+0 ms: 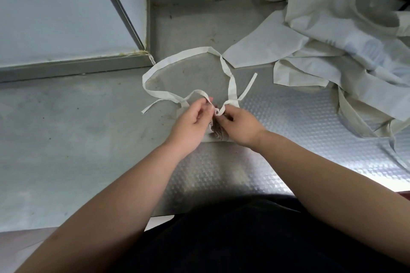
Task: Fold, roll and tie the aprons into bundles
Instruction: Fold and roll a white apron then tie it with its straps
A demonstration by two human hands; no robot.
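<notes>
Head view: small rolled off-white cloth apron bundle (217, 133) lying on embossed grey steel worktop (299, 137), half hidden under both hands. Just above bundle, left hand (192, 122) pinching thin off-white cloth tie strap (232, 86) between thumb and curled fingers, right hand (240, 127) pinching same strap's crossed end; rest of strap looping out beyond bundle. Beyond and right of bundle, loose heap of crumpled off-white aprons (332, 46).

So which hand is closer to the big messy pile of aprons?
Right. The pile of aprons lies off to the right. The right hand is on that side; the left hand is beside it, farther away. Both pinch straps.
</notes>
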